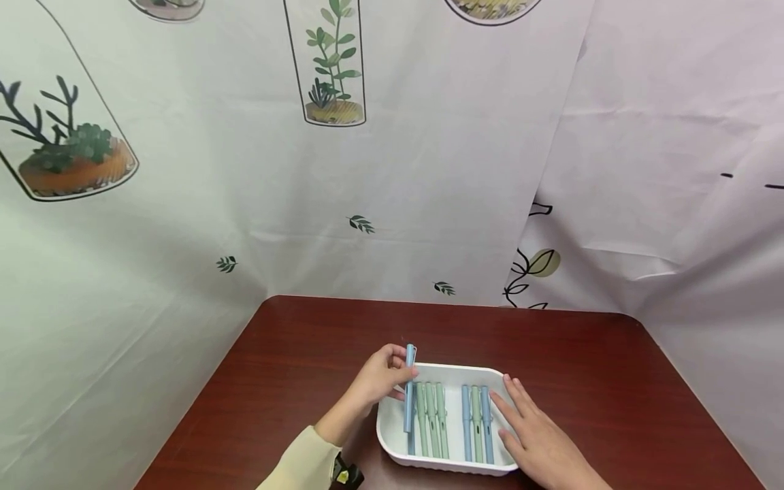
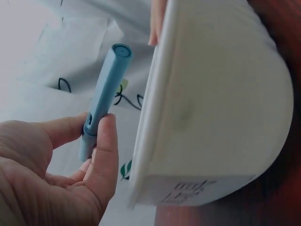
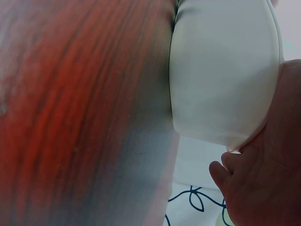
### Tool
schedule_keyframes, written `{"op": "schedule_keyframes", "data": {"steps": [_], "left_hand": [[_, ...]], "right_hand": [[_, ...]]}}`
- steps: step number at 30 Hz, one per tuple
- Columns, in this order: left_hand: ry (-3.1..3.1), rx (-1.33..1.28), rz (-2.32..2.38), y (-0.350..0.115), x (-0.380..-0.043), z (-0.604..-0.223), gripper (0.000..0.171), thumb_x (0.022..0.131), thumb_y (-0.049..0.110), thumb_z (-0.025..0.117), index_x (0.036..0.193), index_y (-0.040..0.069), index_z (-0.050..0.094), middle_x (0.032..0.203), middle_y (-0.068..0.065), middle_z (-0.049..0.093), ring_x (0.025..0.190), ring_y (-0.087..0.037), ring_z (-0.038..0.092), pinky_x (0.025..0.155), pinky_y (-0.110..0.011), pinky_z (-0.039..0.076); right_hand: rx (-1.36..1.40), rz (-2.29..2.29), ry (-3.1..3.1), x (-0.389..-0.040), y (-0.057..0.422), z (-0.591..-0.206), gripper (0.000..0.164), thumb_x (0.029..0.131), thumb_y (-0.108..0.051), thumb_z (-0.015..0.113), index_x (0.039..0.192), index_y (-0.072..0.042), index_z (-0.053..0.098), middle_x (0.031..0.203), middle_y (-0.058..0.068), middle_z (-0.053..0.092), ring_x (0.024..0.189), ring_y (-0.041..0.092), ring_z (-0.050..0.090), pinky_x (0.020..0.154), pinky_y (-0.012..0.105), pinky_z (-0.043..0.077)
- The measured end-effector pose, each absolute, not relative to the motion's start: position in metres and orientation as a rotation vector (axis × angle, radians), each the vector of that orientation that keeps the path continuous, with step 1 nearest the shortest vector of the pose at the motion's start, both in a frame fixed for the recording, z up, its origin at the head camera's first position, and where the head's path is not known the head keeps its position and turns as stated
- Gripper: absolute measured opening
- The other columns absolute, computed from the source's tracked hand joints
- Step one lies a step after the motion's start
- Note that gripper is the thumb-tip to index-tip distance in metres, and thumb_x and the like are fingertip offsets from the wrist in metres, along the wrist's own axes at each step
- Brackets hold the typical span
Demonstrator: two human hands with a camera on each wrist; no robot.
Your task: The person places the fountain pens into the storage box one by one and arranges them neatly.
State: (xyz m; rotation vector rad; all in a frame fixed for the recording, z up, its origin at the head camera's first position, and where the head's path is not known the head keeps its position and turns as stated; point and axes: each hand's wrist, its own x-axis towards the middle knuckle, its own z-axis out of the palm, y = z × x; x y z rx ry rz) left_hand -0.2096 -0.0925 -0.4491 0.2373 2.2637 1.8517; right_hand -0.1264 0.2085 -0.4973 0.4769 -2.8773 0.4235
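Observation:
Between thumb and fingers, my left hand (image 1: 381, 376) pinches a light blue pen (image 1: 408, 408), held tilted above the left side of a white tray (image 1: 453, 465). In the left wrist view the pen (image 2: 109, 82) shows a round end and a small slot, apart from the tray's outer wall (image 2: 216, 94). Inside the tray, green pens (image 1: 431, 422) lie side by side on the left, with another blue pen partly hidden below the held one. To the right lie two blue pens and one green pen (image 1: 476, 425). My right hand (image 1: 542, 439) rests on the tray's right rim, fingers extended.
The tray stands near the front of a dark red-brown wooden table (image 1: 343, 333). A white cloth (image 1: 429, 190) printed with plants hangs behind and beside the table. A black strap with a small device (image 1: 347, 474) sits by the left wrist.

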Motion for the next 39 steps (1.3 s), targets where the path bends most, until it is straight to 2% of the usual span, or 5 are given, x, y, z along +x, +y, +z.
{"op": "schedule_keyframes", "data": {"steps": [9, 16, 23, 39], "left_hand": [[2.241, 0.212, 1.839, -0.078, -0.204, -0.454, 0.041, 0.089, 0.005, 0.074, 0.123, -0.004, 0.053, 0.091, -0.007, 0.054, 0.070, -0.015, 0.060, 0.054, -0.030, 0.058], [2.237, 0.195, 1.788, -0.066, -0.203, -0.457, 0.044, 0.087, 0.004, 0.075, 0.125, 0.000, 0.053, 0.091, -0.008, 0.055, 0.068, -0.015, 0.060, 0.054, -0.030, 0.058], [2.240, 0.221, 1.795, -0.054, -0.199, -0.459, 0.043, 0.084, 0.002, 0.076, 0.121, 0.001, 0.054, 0.087, -0.006, 0.053, 0.063, -0.016, 0.059, 0.052, -0.032, 0.058], [2.236, 0.267, 1.754, -0.032, -0.194, -0.464, 0.038, 0.087, 0.002, 0.075, 0.118, 0.003, 0.053, 0.084, -0.005, 0.054, 0.053, -0.013, 0.058, 0.052, -0.038, 0.059]], "right_hand": [[0.460, 0.411, -2.899, -0.126, 0.207, -0.496, 0.056, 0.096, -0.031, 0.067, 0.149, -0.021, 0.053, 0.164, 0.009, 0.032, 0.150, 0.031, 0.033, 0.106, 0.048, 0.047], [0.466, 0.425, -2.885, -0.126, 0.208, -0.497, 0.056, 0.095, -0.029, 0.067, 0.149, -0.020, 0.053, 0.164, 0.010, 0.032, 0.150, 0.032, 0.033, 0.107, 0.048, 0.047], [0.464, 0.426, -2.884, -0.126, 0.208, -0.497, 0.057, 0.095, -0.029, 0.068, 0.149, -0.021, 0.053, 0.164, 0.009, 0.032, 0.150, 0.032, 0.033, 0.106, 0.048, 0.047], [0.462, 0.456, -2.932, -0.126, 0.209, -0.496, 0.056, 0.097, -0.031, 0.065, 0.150, -0.020, 0.052, 0.165, 0.010, 0.030, 0.150, 0.033, 0.032, 0.107, 0.051, 0.046]]}}
